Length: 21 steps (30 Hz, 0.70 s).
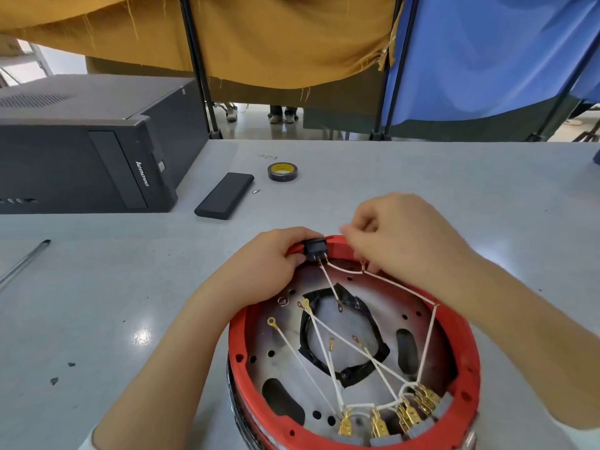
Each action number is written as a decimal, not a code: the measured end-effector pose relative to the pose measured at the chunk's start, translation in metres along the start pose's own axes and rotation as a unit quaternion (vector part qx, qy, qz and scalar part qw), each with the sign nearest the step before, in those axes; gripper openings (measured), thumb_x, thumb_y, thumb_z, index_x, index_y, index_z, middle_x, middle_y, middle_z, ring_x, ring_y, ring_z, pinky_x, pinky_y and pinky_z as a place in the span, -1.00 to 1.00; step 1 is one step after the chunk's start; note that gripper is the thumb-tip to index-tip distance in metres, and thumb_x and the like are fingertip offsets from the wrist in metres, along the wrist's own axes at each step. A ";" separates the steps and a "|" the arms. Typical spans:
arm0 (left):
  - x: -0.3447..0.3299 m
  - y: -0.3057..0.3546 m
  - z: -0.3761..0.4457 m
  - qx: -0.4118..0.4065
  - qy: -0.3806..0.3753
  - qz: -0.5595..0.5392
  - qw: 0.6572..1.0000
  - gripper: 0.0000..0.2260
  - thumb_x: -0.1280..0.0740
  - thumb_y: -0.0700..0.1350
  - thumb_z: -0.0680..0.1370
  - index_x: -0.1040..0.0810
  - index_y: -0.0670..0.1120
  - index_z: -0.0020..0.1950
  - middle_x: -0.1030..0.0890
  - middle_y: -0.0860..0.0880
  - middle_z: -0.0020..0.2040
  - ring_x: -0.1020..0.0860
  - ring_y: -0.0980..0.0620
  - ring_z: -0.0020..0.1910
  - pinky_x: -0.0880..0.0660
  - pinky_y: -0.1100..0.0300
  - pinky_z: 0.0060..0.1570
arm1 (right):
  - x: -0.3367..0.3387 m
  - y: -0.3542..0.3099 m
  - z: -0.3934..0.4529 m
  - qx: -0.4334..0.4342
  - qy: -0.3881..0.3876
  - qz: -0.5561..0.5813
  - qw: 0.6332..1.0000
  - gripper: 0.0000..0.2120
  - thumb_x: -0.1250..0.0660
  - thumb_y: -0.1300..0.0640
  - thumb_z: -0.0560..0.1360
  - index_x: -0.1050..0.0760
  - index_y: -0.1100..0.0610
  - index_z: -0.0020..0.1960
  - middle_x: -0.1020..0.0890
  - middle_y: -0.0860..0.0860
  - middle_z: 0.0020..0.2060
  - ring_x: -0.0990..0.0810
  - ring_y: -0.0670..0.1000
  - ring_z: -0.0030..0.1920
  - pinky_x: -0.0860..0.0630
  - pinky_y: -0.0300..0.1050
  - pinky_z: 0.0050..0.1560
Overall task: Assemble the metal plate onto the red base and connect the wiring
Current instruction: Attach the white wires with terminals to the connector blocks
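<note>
A round red base (467, 368) lies on the grey table close to me, with a perforated metal plate (422, 319) seated inside it. White wires (328, 342) with brass ring and spade terminals cross the plate, and black tape rings its central hole. My left hand (276, 254) grips the far rim of the base around a black rocker switch (314, 249). My right hand (399, 235) pinches a white wire's terminal just right of that switch. Its fingertips hide the connector.
A black computer tower (97, 151) lies at the far left. A black rectangular block (224, 195), a small screw (256, 191) and a roll of black tape (283, 172) sit beyond the base. A pen (24, 261) lies at the left edge.
</note>
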<state>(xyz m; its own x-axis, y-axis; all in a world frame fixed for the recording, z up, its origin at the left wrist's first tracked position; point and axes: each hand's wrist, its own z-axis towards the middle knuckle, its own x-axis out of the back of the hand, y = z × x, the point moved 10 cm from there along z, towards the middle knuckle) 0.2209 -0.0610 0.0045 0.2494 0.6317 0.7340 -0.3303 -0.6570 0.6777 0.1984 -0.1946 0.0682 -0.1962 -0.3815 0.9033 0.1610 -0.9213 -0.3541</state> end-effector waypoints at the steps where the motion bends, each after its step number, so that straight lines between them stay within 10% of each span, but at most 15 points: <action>1: 0.000 -0.001 0.000 0.002 -0.002 0.000 1.000 -0.65 -0.23 -0.24 0.61 -0.54 0.16 0.27 -0.60 0.20 0.17 -0.51 0.16 0.18 -0.37 0.24 0.21 | 0.004 0.014 0.010 -0.015 0.016 0.024 0.999 -0.81 -0.29 0.00 0.49 -0.55 0.02 -0.26 -0.65 -0.04 -0.32 -0.62 0.01 -0.28 -0.56 -0.05 -0.16; 5: 0.000 -0.004 0.001 0.010 -0.005 -0.001 1.000 -0.65 -0.22 -0.22 0.62 -0.53 0.19 0.27 -0.59 0.22 0.18 -0.50 0.15 0.20 -0.39 0.18 0.27 | -0.031 0.078 0.048 -0.107 -0.032 0.136 0.984 -0.95 -0.32 0.20 0.50 -0.55 0.09 -0.09 -0.63 0.00 -0.15 -0.55 -0.05 -0.39 -0.45 -0.26 -0.47; 11: 0.000 -0.006 0.002 0.014 -0.004 0.003 1.000 -0.63 -0.21 -0.22 0.62 -0.51 0.21 0.28 -0.58 0.20 0.20 -0.50 0.16 0.20 -0.38 0.22 0.25 | -0.082 0.105 0.077 -0.078 -0.114 -0.036 0.990 -0.76 -0.29 0.29 0.45 -0.55 0.14 0.10 -0.56 0.10 0.11 -0.54 0.08 0.09 -0.45 -0.13 0.07; 21: -0.001 -0.005 0.001 0.017 -0.008 0.007 1.000 -0.63 -0.20 -0.22 0.63 -0.50 0.20 0.29 -0.58 0.18 0.21 -0.50 0.13 0.21 -0.39 0.15 0.29 | -0.086 0.091 0.074 -0.025 -0.168 -0.117 0.978 -0.75 -0.30 0.25 0.45 -0.52 0.15 0.12 -0.60 0.06 0.06 -0.54 0.09 0.08 -0.50 -0.08 0.07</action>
<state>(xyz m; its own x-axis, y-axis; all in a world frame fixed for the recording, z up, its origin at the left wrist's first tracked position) 0.2237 -0.0590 0.0003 0.2591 0.6166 0.7434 -0.3035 -0.6787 0.6687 0.3015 -0.2402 -0.0234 0.1084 -0.1205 0.9868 0.0997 -0.9863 -0.1314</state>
